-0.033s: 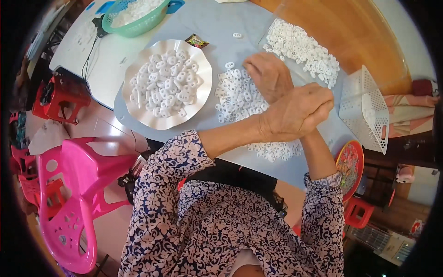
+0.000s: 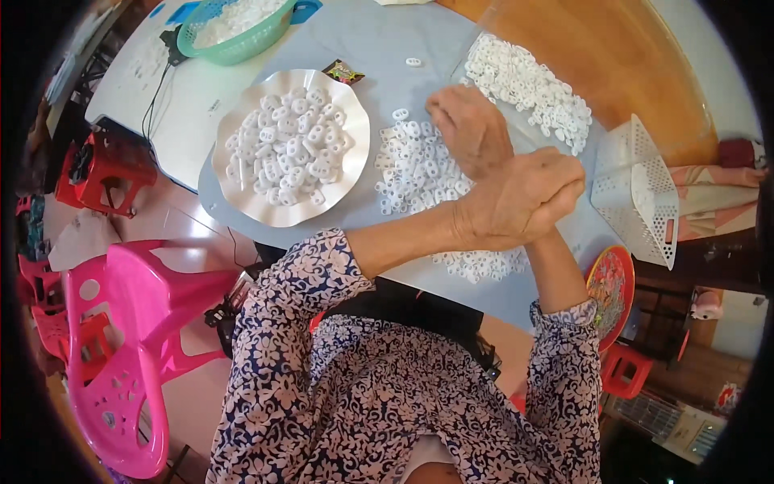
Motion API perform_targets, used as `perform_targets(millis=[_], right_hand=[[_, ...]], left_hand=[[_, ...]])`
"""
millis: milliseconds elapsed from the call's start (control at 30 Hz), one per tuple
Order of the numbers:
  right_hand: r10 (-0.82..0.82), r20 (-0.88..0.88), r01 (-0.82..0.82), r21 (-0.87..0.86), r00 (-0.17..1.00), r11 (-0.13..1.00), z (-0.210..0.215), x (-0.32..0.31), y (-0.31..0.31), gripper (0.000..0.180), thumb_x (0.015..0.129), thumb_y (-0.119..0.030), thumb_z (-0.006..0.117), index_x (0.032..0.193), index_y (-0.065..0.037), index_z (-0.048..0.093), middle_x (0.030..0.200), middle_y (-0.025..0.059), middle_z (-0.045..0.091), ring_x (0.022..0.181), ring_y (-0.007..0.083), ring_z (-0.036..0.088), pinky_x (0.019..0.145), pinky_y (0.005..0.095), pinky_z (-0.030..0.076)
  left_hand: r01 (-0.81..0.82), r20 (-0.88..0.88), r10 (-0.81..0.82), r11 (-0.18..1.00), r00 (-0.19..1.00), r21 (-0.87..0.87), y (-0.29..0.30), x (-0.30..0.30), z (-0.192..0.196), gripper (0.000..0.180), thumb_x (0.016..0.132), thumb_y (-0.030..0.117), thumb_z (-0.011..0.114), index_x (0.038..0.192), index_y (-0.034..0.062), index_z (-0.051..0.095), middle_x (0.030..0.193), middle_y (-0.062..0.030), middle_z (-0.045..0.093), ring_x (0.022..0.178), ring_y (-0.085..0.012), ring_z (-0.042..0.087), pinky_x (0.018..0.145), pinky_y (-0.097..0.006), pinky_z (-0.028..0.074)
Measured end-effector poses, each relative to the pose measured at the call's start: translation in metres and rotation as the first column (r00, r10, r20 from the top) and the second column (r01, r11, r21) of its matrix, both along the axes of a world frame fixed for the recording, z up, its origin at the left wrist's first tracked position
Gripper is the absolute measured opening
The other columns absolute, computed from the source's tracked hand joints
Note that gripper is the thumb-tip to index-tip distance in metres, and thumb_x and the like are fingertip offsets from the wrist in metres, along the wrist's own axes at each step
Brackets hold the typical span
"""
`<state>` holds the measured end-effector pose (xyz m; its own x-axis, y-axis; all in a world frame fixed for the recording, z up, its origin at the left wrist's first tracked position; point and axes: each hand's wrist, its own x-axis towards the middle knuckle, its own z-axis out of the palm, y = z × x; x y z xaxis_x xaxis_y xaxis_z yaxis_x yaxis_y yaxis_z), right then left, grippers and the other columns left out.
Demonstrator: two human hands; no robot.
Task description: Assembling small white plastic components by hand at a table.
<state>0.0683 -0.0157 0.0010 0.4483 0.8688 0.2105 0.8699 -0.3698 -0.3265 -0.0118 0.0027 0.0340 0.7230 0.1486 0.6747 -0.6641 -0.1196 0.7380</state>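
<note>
My forearms cross over the table. My left hand [image 2: 522, 200] reaches to the right and is closed in a fist above small white two-holed pieces. Beyond it, my right hand [image 2: 472, 131] is closed too, its fingers curled down at the far edge of a loose pile of white two-holed pieces [image 2: 413, 165]. Whatever either fist holds, if anything, is hidden. More such pieces [image 2: 481, 264] lie below my left wrist. To the left, a white wavy-rimmed plate [image 2: 348, 181] is heaped with chunkier white pieces [image 2: 286, 145].
Another spread of white pieces [image 2: 528, 90] lies at the far right. A white perforated basket [image 2: 633, 194] and a red-rimmed round tray [image 2: 628, 278] stand on the right. Far left is a green basket [image 2: 234, 53]. A small colourful packet [image 2: 343, 73] lies beside the plate. A pink chair [image 2: 157, 298] stands left.
</note>
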Motion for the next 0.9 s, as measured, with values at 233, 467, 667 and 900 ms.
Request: perform_targets(millis=[233,467,667,900], right_hand=[[0.142,0.396,-0.222,0.164,0.907,0.961,-0.002,0.027,0.061,0.012,0.075,0.005,0.055,0.086,0.001,0.056,0.095,0.0157,0.055,0.089,0.0345,0.054,0.079,0.0390,0.049],[0.110,0.201,-0.122,0.049,0.973,0.991,-0.013,0.019,0.051,0.011,0.082,-0.009,0.058,0.092,-0.003,0.058,0.089,0.0131,0.056,0.083,0.0316,0.053,0.076,0.0397,0.045],[0.138,-0.077,-0.125,0.161,0.987,0.979,-0.001,-0.009,-0.005,0.011,0.074,-0.012,0.067,0.078,-0.006,0.059,0.078,0.0094,0.058,0.074,0.0300,0.053,0.067,0.0407,0.044],[-0.050,-0.155,0.082,0.202,0.987,0.976,0.005,-0.011,-0.068,0.011,0.073,-0.010,0.064,0.074,-0.004,0.055,0.073,0.0077,0.055,0.068,0.0234,0.053,0.060,0.0314,0.041]], left_hand=[[0.034,0.069,-0.032,0.999,0.997,-0.024,-0.007,-0.001,0.013,0.006,0.086,0.004,0.051,0.088,-0.0014,0.052,0.077,-0.0137,0.052,0.073,-0.0296,0.052,0.066,-0.036,0.043],[0.028,0.075,-0.024,0.998,0.997,-0.048,-0.005,0.000,0.013,0.007,0.086,0.005,0.054,0.088,-0.0012,0.052,0.074,-0.0139,0.051,0.073,-0.0300,0.053,0.065,-0.037,0.043],[0.071,-0.012,-0.070,0.996,0.997,0.052,-0.012,0.000,0.009,0.011,0.087,0.012,0.053,0.086,0.0008,0.051,0.073,-0.0139,0.052,0.073,-0.0316,0.054,0.065,-0.040,0.044],[0.080,-0.014,-0.079,0.986,0.997,0.149,-0.029,0.010,0.000,0.018,0.084,0.016,0.052,0.076,0.0003,0.049,0.073,-0.0195,0.054,0.073,-0.0398,0.054,0.064,-0.048,0.042]])
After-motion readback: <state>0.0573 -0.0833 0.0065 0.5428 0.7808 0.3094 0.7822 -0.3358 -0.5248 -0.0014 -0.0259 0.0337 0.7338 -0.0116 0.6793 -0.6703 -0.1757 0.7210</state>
